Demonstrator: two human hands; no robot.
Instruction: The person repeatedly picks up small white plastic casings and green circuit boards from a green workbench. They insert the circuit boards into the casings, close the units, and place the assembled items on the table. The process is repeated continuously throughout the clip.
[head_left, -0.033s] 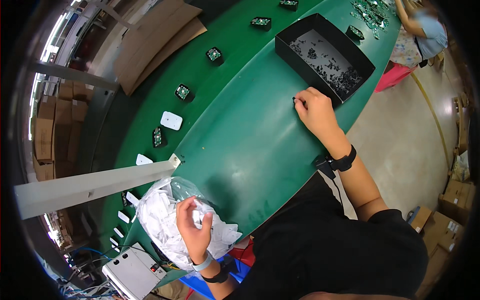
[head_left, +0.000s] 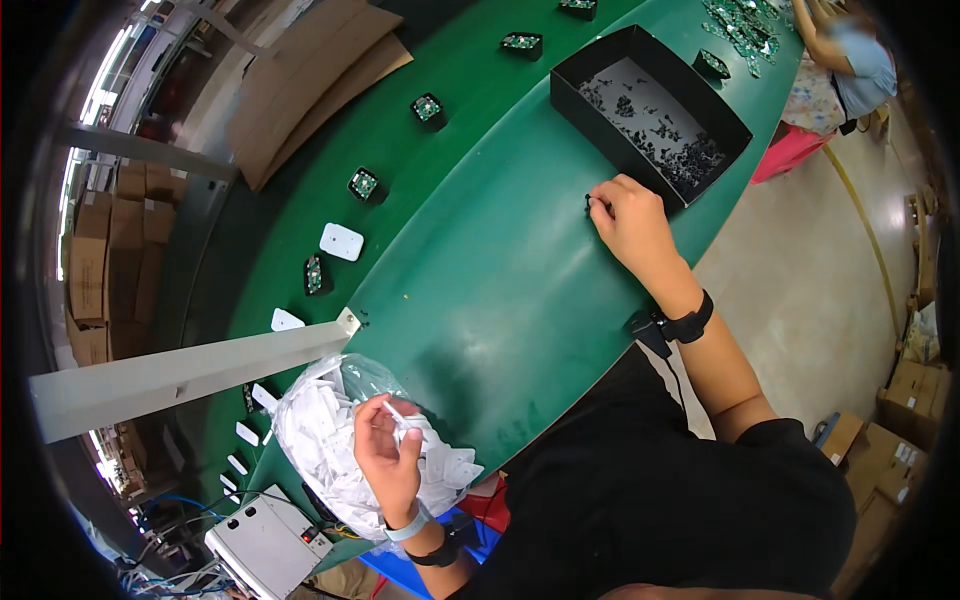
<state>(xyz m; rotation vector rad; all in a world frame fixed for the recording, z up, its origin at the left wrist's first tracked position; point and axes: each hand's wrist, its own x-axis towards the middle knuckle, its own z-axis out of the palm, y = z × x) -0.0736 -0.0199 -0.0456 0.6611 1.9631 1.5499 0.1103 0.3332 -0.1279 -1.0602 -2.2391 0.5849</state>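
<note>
My left hand (head_left: 385,458) is over an open clear bag (head_left: 365,375) full of white plastic covers (head_left: 310,425). A white plastic cover (head_left: 395,412), seen nearly edge-on, is between its fingers and thumb. My right hand (head_left: 630,220) rests above the green table, close to the near side of a black box (head_left: 625,150). Its thumb and forefinger are closed on a small black part (head_left: 588,206), mostly hidden by the fingertips. Many small black parts (head_left: 690,160) lie loose in the box, heaped toward its near right end.
On the green conveyor (head_left: 460,75) at the left stand several black housings with green circuit boards (head_left: 427,108), among white covers (head_left: 341,241). A metal post (head_left: 200,372) juts over the table edge. Loose circuit boards (head_left: 745,30) and another person (head_left: 840,70) are at the far right.
My left fingers have shifted slightly, and a white plastic cover now shows between them and the thumb. My right hand has stayed in place. The items on the conveyor have shifted very slightly.
</note>
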